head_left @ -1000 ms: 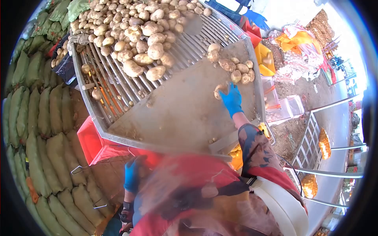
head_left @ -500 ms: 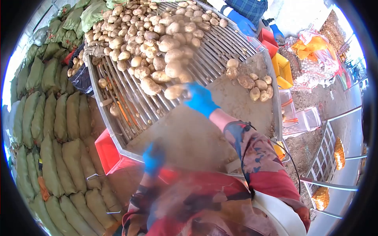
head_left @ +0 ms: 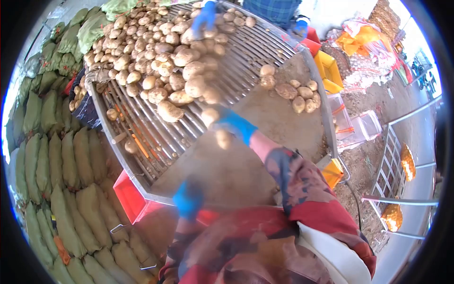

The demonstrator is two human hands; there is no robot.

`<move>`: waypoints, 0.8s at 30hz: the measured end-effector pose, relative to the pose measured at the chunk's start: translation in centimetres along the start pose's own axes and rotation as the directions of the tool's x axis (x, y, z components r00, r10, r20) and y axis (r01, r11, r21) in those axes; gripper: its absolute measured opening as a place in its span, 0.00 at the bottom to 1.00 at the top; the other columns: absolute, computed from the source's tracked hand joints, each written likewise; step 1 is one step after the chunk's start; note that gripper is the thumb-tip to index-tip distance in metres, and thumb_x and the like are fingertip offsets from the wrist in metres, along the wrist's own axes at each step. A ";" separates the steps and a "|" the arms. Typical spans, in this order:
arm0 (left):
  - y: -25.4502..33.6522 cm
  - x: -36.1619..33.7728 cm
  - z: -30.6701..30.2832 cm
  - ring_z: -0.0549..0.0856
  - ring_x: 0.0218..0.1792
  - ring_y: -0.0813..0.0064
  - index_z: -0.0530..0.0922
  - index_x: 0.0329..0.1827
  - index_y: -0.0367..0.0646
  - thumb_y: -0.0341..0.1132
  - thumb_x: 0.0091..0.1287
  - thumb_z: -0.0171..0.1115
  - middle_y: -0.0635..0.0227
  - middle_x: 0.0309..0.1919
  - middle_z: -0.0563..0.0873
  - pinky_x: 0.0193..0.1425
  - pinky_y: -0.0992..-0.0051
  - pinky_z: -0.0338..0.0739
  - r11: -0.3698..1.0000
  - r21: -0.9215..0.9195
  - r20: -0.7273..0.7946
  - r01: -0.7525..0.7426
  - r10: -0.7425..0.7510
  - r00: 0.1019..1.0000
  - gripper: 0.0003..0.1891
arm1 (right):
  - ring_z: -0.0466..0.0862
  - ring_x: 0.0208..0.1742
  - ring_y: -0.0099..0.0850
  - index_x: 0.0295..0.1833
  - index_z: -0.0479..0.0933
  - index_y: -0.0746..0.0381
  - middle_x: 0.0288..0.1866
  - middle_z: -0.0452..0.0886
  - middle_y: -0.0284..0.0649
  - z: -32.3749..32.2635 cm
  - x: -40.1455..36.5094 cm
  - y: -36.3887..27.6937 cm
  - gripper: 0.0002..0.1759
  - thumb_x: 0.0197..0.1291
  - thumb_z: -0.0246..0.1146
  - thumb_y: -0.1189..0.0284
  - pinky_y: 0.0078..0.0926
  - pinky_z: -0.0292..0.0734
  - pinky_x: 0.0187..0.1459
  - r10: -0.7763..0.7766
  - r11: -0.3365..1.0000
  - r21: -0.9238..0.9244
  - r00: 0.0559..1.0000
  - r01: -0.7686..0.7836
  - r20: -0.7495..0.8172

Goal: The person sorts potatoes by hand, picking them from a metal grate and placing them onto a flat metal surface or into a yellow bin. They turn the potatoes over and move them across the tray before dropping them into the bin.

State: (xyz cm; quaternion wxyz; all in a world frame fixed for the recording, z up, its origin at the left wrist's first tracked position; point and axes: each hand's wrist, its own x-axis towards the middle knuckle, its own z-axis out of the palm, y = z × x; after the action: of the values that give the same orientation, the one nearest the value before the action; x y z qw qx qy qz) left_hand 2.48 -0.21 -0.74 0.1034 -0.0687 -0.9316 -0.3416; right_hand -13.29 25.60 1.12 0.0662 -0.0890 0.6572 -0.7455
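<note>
My right hand, in a blue glove, is over the lower edge of the slatted table, right beside a potato. Just under its fingers a second potato shows blurred over the flat metal part. Whether the fingers grip either potato is unclear. My left hand, also blue-gloved and smeared by motion, hovers at the table's near edge, with nothing clearly visible in it. A large heap of potatoes covers the upper slats. A smaller group rests on the flat part at the right.
Across the table a co-worker's gloved hand reaches over the heap. Filled green sacks are stacked at left. A red bin hangs at the near left edge, a yellow bin at the right. A metal rack stands far right.
The view has shifted, so the table sits slightly further left. A potato now shows below my right hand. The co-worker's hand has moved left over the heap. My left hand remains near the edge.
</note>
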 end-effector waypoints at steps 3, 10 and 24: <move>-0.7 0.0 0.4 0.85 0.26 0.75 0.83 0.50 0.46 0.38 0.66 0.65 0.65 0.31 0.88 0.32 0.73 0.79 0.991 0.131 0.029 0.002 -0.006 1.000 0.12 | 0.82 0.46 0.35 0.60 0.73 0.63 0.47 0.81 0.41 -3.3 -8.9 -4.0 0.27 0.57 0.66 0.62 0.35 0.78 0.51 0.197 0.831 0.525 0.980 -0.184 0.033; -2.2 -0.3 0.7 0.86 0.31 0.75 0.82 0.51 0.42 0.36 0.69 0.60 0.63 0.36 0.88 0.36 0.73 0.81 0.978 -0.164 0.186 0.130 -0.099 0.978 0.12 | 0.83 0.48 0.34 0.62 0.71 0.64 0.50 0.81 0.41 -10.4 -32.0 -6.9 0.28 0.58 0.65 0.63 0.30 0.81 0.51 0.224 0.782 0.589 0.790 0.203 -0.571; -2.2 0.2 0.5 0.87 0.39 0.70 0.82 0.52 0.41 0.34 0.69 0.58 0.61 0.41 0.88 0.44 0.71 0.81 0.991 -0.031 0.262 0.130 -0.117 0.958 0.12 | 0.82 0.49 0.38 0.64 0.72 0.59 0.56 0.79 0.48 -15.9 -36.4 3.2 0.32 0.52 0.68 0.63 0.36 0.78 0.49 -0.123 0.805 -0.345 0.432 -0.483 -0.893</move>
State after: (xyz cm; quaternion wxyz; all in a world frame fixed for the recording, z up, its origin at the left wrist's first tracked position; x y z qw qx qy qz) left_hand 1.82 -1.54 -2.39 -0.0428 -0.0570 -0.9311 -0.3577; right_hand 18.67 48.42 -5.60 -0.2310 0.3725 0.7838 -0.4400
